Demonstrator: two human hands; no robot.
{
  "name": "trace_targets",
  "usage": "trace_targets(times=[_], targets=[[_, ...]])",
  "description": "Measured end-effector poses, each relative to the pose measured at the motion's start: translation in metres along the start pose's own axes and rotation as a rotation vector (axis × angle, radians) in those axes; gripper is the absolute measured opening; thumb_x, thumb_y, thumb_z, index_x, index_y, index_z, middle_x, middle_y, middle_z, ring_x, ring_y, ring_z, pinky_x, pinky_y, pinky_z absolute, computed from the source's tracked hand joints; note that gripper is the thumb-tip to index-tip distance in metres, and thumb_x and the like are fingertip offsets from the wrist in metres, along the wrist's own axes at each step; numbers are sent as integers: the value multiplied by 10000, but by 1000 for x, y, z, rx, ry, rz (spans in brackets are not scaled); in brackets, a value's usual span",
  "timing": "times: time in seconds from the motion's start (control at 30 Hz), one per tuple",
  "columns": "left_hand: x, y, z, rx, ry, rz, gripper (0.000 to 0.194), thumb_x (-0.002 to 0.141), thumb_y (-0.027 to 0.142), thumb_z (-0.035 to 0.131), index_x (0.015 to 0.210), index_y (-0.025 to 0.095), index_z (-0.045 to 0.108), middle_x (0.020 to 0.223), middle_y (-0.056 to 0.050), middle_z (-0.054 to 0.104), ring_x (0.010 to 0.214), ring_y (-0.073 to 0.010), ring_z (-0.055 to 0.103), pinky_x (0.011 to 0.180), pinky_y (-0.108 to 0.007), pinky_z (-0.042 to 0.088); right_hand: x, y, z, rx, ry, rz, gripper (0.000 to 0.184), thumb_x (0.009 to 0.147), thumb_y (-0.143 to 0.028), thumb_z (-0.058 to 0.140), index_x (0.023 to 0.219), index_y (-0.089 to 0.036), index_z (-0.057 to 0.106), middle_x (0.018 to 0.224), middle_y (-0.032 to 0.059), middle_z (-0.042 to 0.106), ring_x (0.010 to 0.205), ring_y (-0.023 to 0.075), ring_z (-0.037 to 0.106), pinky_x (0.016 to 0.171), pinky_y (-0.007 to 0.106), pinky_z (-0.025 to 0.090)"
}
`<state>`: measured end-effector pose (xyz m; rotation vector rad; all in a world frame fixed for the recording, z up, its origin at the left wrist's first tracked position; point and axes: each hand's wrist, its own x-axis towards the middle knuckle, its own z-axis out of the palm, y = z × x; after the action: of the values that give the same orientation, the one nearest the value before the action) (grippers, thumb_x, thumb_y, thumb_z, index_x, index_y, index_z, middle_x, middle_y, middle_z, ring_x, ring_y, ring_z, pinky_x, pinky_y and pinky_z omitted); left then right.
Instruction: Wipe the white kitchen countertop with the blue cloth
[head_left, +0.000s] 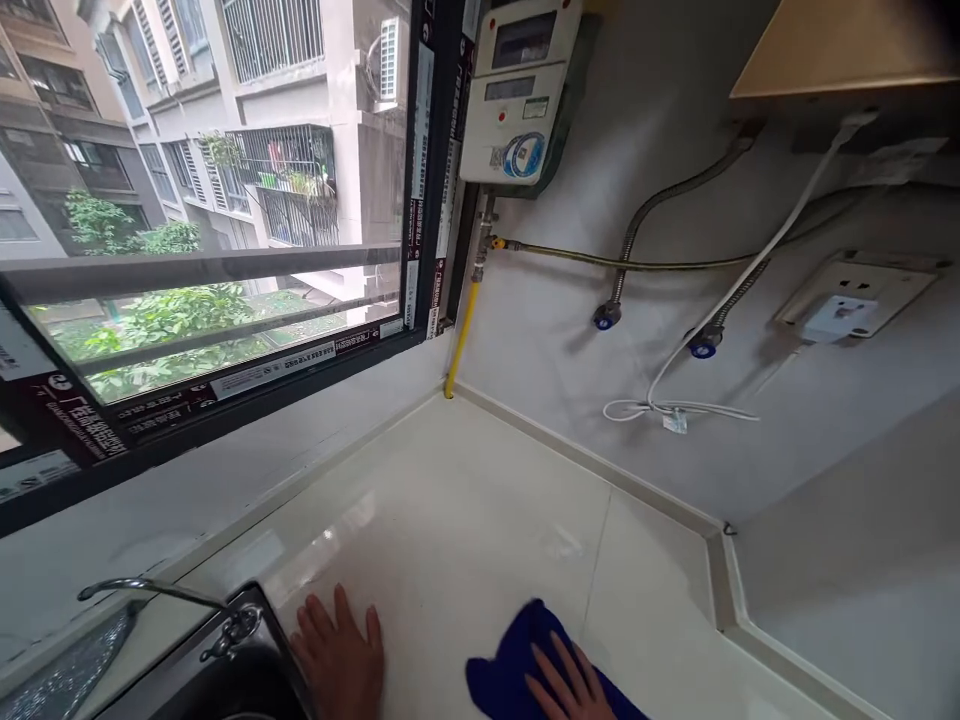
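My left hand [341, 645] rests on the pale, glossy countertop [450, 530], right beside the metal sink [259, 600]. Its fingers are spread and nothing is in them. On a dark blue cloth [506, 670] lies my right hand [571, 688], fingers stretched out flat over the fabric. The cloth is bunched a little at its upper edge and lies against the countertop. The lower parts of the right hand and the cloth are cut off by the frame. A chrome faucet [161, 588] reaches left from the sink's corner.
A window [225, 250] with a dark frame borders the left side. A gas meter [517, 95] hangs in the corner above a yellow pipe [463, 335]. Hoses, a dangling white cable [705, 405] and a socket [862, 300] line the right wall. A raised ledge [622, 485] edges the countertop.
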<state>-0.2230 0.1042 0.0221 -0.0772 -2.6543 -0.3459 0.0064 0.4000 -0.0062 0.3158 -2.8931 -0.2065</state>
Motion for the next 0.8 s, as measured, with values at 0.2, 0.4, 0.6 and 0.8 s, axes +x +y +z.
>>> trace_targets(times=[0.2, 0.4, 0.6, 0.8], targets=[[4, 4, -8, 16, -47, -6, 583, 940, 379, 343, 1389, 36, 488, 1536, -328, 332, 1498, -441, 201, 1157, -644, 277, 148, -27, -35, 494, -258, -89, 828, 825, -381, 525, 1571, -312, 173, 1649, 52, 89, 1491, 416, 18, 1161, 749, 115], [3, 2, -2, 38, -76, -18, 566, 939, 366, 352, 1387, 53, 497, 1526, -311, 374, 1489, -427, 243, 1148, -651, 295, 254, -30, -30, 534, -268, 40, 686, 924, -481, 468, 1549, -274, 274, 1647, 81, 149, 1502, 383, -40, 1203, 666, 17], [4, 1, -1, 79, -179, -55, 591, 948, 415, 305, 1381, 62, 500, 1521, -309, 363, 1487, -418, 245, 1160, -631, 282, 319, -1, -8, 510, -181, 120, 622, 939, -469, 451, 1520, -274, 341, 1627, 60, 235, 1507, 347, 37, 1219, 591, 31], [6, -4, 4, 106, -233, -70, 613, 948, 450, 284, 1394, 81, 484, 1530, -299, 363, 1493, -409, 237, 1157, -640, 286, 362, 44, 18, 419, -97, 196, 577, 936, -448, 440, 1491, -295, 395, 1601, 26, 304, 1489, 319, 134, 1218, 530, 69]])
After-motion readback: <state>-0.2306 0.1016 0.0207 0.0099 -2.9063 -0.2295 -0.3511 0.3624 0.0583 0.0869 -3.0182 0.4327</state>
